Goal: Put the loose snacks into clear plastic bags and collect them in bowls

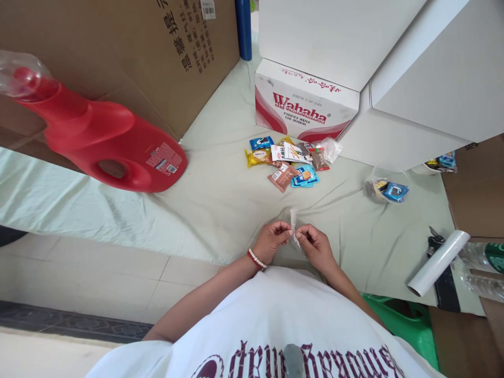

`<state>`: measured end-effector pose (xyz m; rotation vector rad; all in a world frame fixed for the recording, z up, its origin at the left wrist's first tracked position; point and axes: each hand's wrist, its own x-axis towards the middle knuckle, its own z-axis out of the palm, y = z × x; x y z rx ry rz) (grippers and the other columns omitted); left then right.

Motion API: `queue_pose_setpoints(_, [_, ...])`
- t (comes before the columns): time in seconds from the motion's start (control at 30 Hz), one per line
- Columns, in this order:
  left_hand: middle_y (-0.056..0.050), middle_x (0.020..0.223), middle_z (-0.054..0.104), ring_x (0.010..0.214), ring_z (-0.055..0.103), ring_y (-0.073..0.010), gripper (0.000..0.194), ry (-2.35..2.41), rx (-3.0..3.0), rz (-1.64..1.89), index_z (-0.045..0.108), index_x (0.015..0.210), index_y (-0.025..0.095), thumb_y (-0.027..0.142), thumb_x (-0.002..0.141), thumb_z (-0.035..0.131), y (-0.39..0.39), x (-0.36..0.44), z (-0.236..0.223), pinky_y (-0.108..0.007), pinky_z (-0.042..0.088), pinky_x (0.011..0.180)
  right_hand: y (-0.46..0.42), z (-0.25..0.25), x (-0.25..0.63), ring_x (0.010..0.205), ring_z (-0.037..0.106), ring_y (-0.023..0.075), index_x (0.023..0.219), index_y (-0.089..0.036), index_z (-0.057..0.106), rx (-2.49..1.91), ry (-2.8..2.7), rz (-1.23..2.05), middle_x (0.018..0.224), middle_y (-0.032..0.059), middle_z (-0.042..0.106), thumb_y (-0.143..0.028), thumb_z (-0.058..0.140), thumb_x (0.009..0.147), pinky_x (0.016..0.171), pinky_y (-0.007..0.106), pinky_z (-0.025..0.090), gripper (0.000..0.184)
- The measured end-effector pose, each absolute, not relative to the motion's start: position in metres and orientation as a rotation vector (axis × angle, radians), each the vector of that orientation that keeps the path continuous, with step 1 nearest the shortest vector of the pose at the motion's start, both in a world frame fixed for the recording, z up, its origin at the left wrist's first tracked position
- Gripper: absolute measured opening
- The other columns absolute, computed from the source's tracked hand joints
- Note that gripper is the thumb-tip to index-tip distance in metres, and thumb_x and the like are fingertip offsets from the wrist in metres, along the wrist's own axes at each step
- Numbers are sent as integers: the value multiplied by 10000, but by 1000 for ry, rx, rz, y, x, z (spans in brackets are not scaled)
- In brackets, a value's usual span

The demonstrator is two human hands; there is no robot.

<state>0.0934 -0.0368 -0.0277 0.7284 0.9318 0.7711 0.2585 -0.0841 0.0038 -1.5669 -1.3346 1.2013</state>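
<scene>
Close to my body, over the near edge of the covered table, I pinch a thin clear plastic bag (293, 216) between both hands. My left hand (271, 240) grips it from the left with thumb and forefinger, a beaded bracelet on the wrist. From the right, my right hand (315, 244) pinches the same gathered, twisted stretch. A wisp of film sticks up above the fingertips, and more hangs below. Beyond my hands lies a heap of small snack packets, among them a brown packet (282, 176), blue packets (305, 175) and a yellow packet (258, 157).
A Wahaha water carton (307, 102) stands behind the packets. At left are a big red detergent bottle (114, 142) and a tall cardboard box (129, 58). On the right, a clear tub (372, 191) holds packets, and a white roll (438, 262) lies near plastic bottles (482, 256).
</scene>
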Motion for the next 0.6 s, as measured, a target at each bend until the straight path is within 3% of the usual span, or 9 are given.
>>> queue_pose_setpoints(0.17, [46, 613, 582, 569, 457, -80, 375, 966, 737, 805, 680, 746, 153, 449, 642, 886, -35, 88, -28, -232, 370, 566, -81, 1, 263, 570, 345, 118, 858, -222, 601, -1543, -1135, 1308, 656, -49, 439, -507, 630, 934, 540, 254, 283, 295])
queue_pose_setpoints(0.4, [3, 702, 658, 692, 552, -120, 376, 898, 911, 789, 680, 710, 153, 469, 675, 880, -35, 88, -22, -269, 440, 710, -72, 2, 256, 660, 428, 127, 826, -219, 677, -1439, -1179, 1284, 730, -19, 526, -453, 715, 892, 628, 262, 341, 245])
queue_pose_setpoints(0.6, [34, 660, 596, 615, 475, -90, 377, 898, 856, 830, 662, 732, 157, 479, 702, 857, -34, 84, -24, -242, 397, 624, -73, -3, 261, 589, 389, 110, 809, -218, 634, -1439, -964, 1370, 663, -47, 496, -476, 752, 847, 573, 246, 314, 286])
